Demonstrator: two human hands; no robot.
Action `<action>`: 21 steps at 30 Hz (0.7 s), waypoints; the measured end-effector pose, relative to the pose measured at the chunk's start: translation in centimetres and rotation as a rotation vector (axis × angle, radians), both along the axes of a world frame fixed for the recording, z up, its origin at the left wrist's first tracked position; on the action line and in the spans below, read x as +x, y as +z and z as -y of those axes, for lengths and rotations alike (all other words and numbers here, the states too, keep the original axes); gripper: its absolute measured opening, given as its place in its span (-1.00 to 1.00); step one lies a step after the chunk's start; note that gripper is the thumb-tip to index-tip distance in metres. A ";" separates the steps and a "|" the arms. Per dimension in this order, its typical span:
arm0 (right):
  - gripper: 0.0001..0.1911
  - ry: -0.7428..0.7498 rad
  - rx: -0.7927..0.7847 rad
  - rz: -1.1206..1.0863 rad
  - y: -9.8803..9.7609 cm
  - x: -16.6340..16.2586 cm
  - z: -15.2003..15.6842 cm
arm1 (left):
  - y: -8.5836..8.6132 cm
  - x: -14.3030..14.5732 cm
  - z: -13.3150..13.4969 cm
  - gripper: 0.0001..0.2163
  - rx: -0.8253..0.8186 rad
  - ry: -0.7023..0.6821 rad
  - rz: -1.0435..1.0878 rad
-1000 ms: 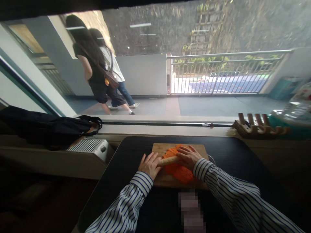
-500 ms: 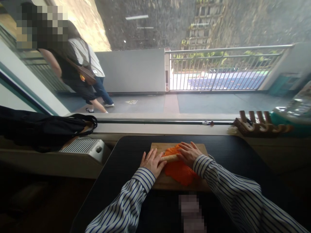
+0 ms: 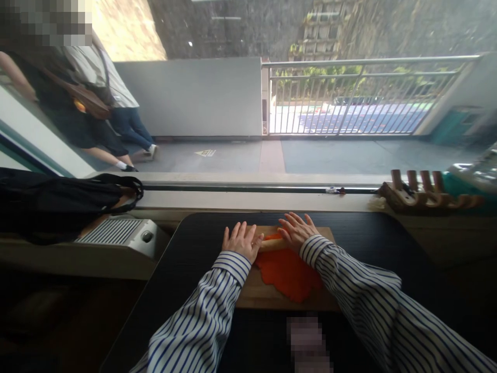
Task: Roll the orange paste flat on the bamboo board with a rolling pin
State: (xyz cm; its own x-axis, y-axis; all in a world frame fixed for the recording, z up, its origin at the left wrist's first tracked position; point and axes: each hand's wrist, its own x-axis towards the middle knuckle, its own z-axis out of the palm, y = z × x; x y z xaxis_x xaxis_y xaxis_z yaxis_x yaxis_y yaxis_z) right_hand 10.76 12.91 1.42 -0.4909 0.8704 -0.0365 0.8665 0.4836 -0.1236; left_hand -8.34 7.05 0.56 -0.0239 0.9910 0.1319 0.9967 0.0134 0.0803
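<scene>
A wooden rolling pin [image 3: 272, 244] lies across a flattened sheet of orange dough [image 3: 289, 274] with an uneven edge. Under the dough is a wooden board [image 3: 248, 299]. My left hand [image 3: 241, 242] rests flat over the pin's left end, fingers stretched out and spread. Over its right end lies my right hand [image 3: 297, 231], also open with fingers apart. The pin's ends are hidden beneath my hands. Most of the dough shows on the near side of the pin, with a small strip beyond it.
The board sits on a black table [image 3: 186, 259]. On the sill to the right is a wooden rack-like object [image 3: 421, 194] with upright pegs. A black bag [image 3: 58, 204] lies left, by a white vented unit [image 3: 116, 231]. Outside the window, people [image 3: 97, 93] walk past a railing [image 3: 349, 98].
Both hands have rolled the pin away from me toward the dough's far edge, so more dough shows on the near side. The people outside have moved left in view.
</scene>
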 end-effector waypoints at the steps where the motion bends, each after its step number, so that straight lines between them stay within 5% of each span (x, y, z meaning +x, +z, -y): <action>1: -0.45 -0.006 -0.010 -0.003 0.0 -0.1 -0.4 | 0.0 0.0 -0.4 -0.49 0.000 0.003 0.001; 7: -0.47 -0.045 -0.059 -0.003 0.2 -0.5 -1.8 | 0.0 0.0 -2.2 -0.51 0.003 0.055 0.010; 16: -0.40 -0.028 -0.025 0.010 -0.5 0.5 1.4 | 0.5 0.2 0.9 -0.48 -0.069 -0.029 0.006; 21: -0.34 -0.045 0.011 -0.027 -0.3 0.4 1.1 | 0.6 0.4 0.2 -0.49 -0.056 -0.003 -0.003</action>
State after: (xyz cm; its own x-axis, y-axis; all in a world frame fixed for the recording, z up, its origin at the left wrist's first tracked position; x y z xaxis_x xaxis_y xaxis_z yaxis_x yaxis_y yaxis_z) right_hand 11.12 11.79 1.11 -0.4517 0.8921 -0.0141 0.8841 0.4454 -0.1417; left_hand -7.96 6.88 1.14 -0.0202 0.9969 0.0765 0.9970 0.0144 0.0762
